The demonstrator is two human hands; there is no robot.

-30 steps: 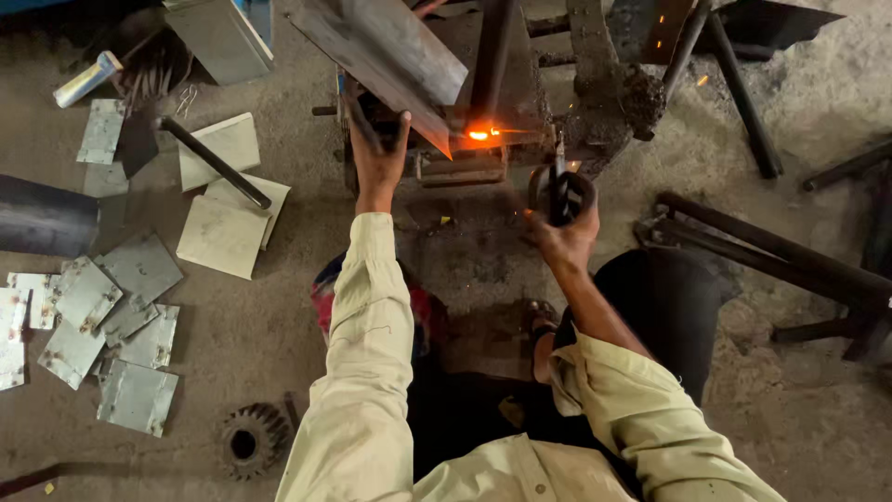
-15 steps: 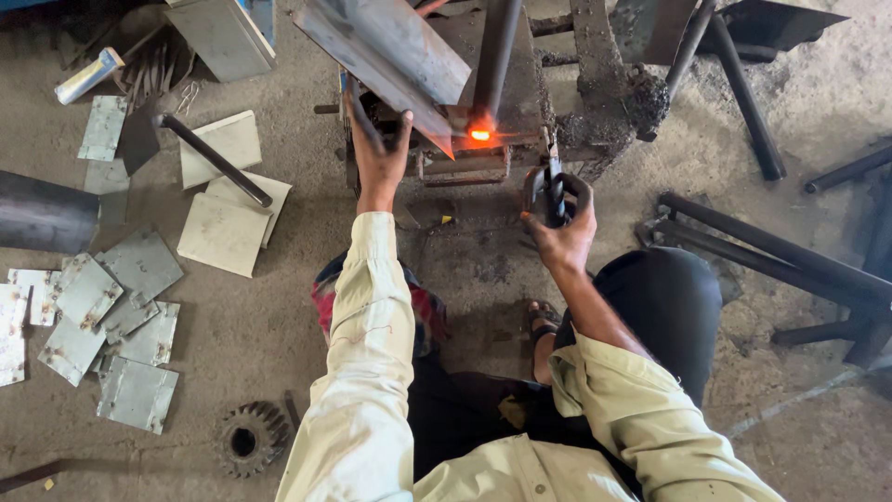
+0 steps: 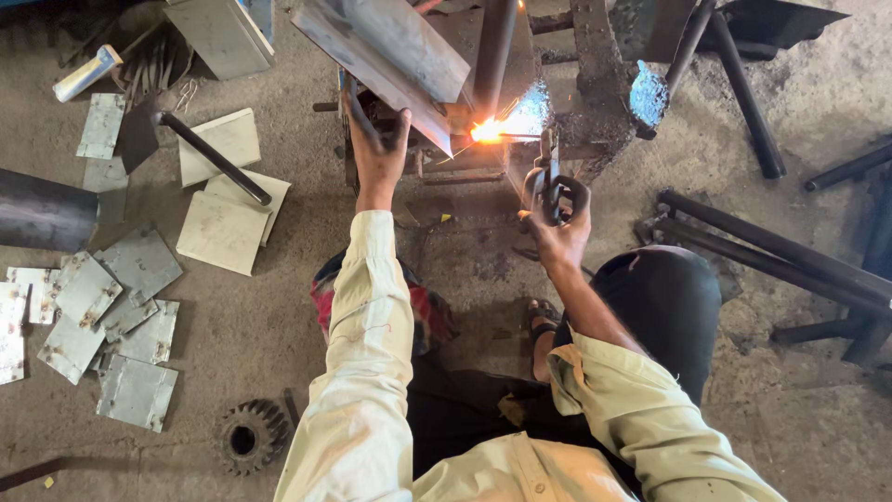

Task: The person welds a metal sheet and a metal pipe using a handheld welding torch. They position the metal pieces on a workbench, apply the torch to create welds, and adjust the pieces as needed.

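Concrete floor (image 3: 279,344): grey, dusty, bearing everything listed below.

Metal frame (image 3: 595,102): rusty welded work at top centre, with an upright dark pipe (image 3: 494,56) and a slanted angle-iron piece (image 3: 390,56) laid across it; a bright orange-white spark (image 3: 488,130) burns at the joint just under the angle iron, with bluish glare to its right.

Dark tubes (image 3: 780,260): long, lying on the floor at right, well apart from both hands.

Flat steel plates (image 3: 102,307): a loose pile at left; paler square plates (image 3: 223,223) nearer the frame, a black rod (image 3: 214,158) lying across them.

Gear wheel (image 3: 249,435): toothed, rusty, on the floor near the left sleeve.

Left hand (image 3: 379,153): arm stretched forward in a cream sleeve; fingers (image 3: 358,112) spread and curled over the edge of the frame just below the angle iron, thumb apart at the right; it grips the metal firmly.

Right hand (image 3: 557,223): fingers (image 3: 578,191) wrapped tight round the dark welding holder (image 3: 546,181), which stands upright; its tip reaches toward the spark; the thin welding rod itself is lost in the glare.
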